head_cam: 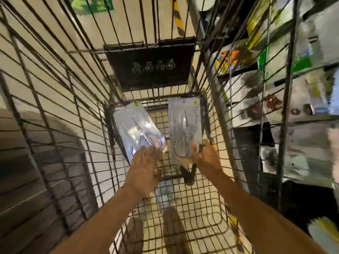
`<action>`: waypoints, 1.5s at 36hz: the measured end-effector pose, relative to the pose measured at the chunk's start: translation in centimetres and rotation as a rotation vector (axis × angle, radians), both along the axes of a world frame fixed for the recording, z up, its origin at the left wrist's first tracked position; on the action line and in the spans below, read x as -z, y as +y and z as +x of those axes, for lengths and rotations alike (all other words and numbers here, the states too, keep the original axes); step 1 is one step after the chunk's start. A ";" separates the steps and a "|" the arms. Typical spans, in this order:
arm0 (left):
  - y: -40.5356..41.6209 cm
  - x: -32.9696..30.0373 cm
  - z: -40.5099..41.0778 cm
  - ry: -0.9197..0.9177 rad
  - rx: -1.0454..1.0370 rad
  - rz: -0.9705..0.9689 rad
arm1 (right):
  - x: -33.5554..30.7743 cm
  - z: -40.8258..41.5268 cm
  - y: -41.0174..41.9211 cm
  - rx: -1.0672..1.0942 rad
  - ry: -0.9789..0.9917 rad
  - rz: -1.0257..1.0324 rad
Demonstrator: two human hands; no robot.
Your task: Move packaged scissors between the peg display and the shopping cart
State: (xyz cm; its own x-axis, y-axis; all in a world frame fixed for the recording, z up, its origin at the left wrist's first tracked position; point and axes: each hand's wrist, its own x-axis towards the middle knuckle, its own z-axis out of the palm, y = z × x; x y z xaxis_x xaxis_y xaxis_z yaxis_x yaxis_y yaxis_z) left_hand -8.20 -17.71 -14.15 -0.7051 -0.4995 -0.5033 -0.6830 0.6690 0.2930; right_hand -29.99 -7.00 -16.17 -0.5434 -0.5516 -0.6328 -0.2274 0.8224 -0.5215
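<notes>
1. Both arms reach down into the shopping cart (60, 114), where two packaged scissors lie on its wire floor at the far end. The left package (137, 129), with blue-handled scissors, lies tilted; the right package (185, 129), with clear-handled scissors, lies nearly straight beside it.
2. The left hand (146, 165) has its fingers spread and straight, fingertips at the near edge of the left package, gripping nothing. The right hand (207, 158) is likewise spread, fingers touching the near corner of the right package; motion blur hides whether the thumb is under it.
3. Judging from this, the step is either letting go or taking hold; the frame does not tell which.
4. To pick up well, slide fingertips under each near edge, since flat blister packs sit flush on the mesh, then pinch the card, not the slippery plastic bubble.
5. Lift each pack clear of the wire sides before turning towards the shelves (275, 88) on the right, so no corner snags.
</notes>
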 end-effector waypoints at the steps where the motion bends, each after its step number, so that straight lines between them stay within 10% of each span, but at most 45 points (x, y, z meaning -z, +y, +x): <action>1: 0.0 0.2 0.1 0.024 -0.009 -0.012 | 0.6 0.0 -0.2 0.009 0.013 0.000; 10: -1.2 0.9 0.6 0.094 -0.087 0.050 | 3.4 -0.1 -1.4 0.019 0.191 0.138; 24: -2.2 0.4 -0.4 0.182 -0.336 0.373 | -0.4 -1.5 -1.5 0.263 -0.355 -0.096; 29: -3.0 -3.8 -3.2 0.447 -0.869 0.742 | -3.9 -0.6 -0.7 0.267 -0.532 -0.196; 43: -2.4 -5.5 -1.2 0.559 -1.148 0.744 | -4.8 2.9 -1.8 0.175 -0.656 -0.127; 54: -2.7 -5.5 -0.7 0.671 -1.157 0.576 | 1.2 -0.3 -2.9 0.099 -0.048 -0.051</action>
